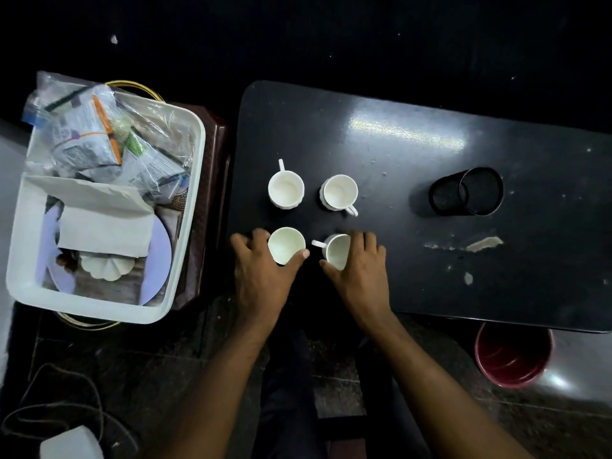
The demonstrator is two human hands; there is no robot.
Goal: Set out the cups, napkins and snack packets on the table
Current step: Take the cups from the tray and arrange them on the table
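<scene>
left hand (261,270) fingers wrapping near-left cup (286,245) on worktop (414,134) | right hand (359,266) fingers clasping tilted near-right cup (337,251) | napkins (102,223), snack packets (99,137) waiting in white tub (192,180), lying leftward, left hand nearer

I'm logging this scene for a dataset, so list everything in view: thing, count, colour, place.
Cups: 4, white, in a square on the table's left part.
Table: 1, black, centre right.
Mesh holder: 1, black, on its side on the table.
Tub: 1, white, left of the table.
Snack packets: several, in clear plastic, in the tub.
Napkins: white stack, in the tub.
Bucket: 1, red, on the floor.
Left hand: around the near-left cup.
Right hand: around the near-right cup.
</scene>
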